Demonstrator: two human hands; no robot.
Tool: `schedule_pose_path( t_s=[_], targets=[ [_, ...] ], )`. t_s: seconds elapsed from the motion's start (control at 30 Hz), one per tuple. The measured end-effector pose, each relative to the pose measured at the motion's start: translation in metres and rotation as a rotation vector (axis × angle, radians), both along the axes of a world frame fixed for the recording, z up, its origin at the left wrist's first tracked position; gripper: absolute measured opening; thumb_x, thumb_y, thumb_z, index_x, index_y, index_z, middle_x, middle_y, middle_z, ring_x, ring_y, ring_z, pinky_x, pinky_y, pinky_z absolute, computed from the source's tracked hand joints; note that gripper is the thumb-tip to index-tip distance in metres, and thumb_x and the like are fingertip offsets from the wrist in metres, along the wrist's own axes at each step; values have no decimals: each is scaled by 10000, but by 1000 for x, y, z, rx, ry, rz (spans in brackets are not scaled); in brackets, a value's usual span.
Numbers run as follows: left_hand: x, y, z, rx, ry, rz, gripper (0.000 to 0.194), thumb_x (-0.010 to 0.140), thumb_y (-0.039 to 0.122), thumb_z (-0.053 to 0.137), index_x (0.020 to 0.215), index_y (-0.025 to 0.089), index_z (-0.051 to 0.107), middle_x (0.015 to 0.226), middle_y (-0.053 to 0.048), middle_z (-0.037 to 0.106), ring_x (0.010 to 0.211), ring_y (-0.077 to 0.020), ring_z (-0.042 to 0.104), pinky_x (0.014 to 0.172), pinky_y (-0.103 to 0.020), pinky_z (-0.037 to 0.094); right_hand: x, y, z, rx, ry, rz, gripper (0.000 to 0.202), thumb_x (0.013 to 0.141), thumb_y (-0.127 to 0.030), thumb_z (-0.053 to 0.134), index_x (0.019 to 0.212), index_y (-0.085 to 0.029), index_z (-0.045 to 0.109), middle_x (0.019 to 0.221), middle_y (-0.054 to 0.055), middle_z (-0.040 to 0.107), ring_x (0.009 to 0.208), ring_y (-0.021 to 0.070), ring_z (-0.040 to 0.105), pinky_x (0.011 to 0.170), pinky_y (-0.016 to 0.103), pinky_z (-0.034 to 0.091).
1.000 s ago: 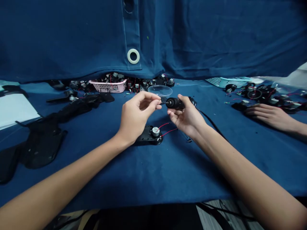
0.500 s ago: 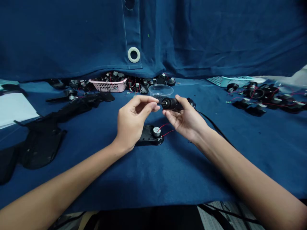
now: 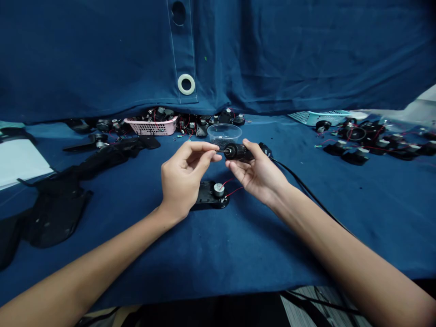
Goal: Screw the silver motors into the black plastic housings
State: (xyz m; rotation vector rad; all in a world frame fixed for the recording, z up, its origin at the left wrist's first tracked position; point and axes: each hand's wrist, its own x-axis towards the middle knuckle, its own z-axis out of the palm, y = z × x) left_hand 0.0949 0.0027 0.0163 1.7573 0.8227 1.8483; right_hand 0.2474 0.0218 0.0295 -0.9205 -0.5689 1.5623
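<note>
A black electric screwdriver point(image 3: 240, 151) lies level in my right hand point(image 3: 259, 171), its bit pointing left and its cord trailing off to the right. Thumb and forefinger of my left hand point(image 3: 182, 175) pinch the far end of the thin metal bit point(image 3: 222, 151). Whether a screw sits between those fingertips is hidden. Below the hands a black plastic housing point(image 3: 207, 195) rests on the blue cloth, partly covered by my left hand. A round silver motor point(image 3: 219, 189) with red wires stands at its right end.
Behind the hands stands a clear round tub point(image 3: 224, 132) with small dark pieces. A pink basket point(image 3: 151, 126) and a teal basket point(image 3: 318, 118) sit at the back. Wired black parts point(image 3: 374, 143) lie right, black covers point(image 3: 56, 211) and white paper point(image 3: 22, 162) left. A blue curtain point(image 3: 272, 54) hangs behind.
The view has shifted slightly, so everything sits a little further left and lower. More of the bit shows between my left fingertips and the screwdriver. Both grips stay the same.
</note>
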Motion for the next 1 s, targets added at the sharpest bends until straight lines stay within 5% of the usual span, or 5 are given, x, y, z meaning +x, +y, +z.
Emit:
schedule_pose_path(
  t_s=[0.57, 0.83, 1.0],
  targets=[
    [-7, 5, -5, 41, 155, 81, 75, 904, 203, 631, 969, 178, 659, 972, -19, 703, 839, -129, 715, 824, -258, 569, 0, -1, 0, -26, -6, 0, 303, 903, -371, 583, 962, -75, 611, 713, 105, 664, 595, 135, 685, 574, 152, 596],
    [-20, 16, -4, 468, 522, 350, 81, 884, 106, 611, 934, 165, 636, 864, 1, 698, 806, -110, 674, 791, -218, 534, -1, -2, -1, -49, -51, 23, 294, 905, -368, 584, 926, -76, 615, 678, 94, 652, 566, 126, 672, 533, 136, 579],
    [-24, 20, -3, 549, 592, 345, 98, 900, 120, 582, 963, 181, 625, 877, -2, 694, 812, -120, 655, 801, -231, 514, 0, -3, 1, -53, -62, 25, 301, 898, -367, 587, 953, -71, 607, 706, 101, 653, 578, 127, 672, 543, 141, 583]
  ],
)
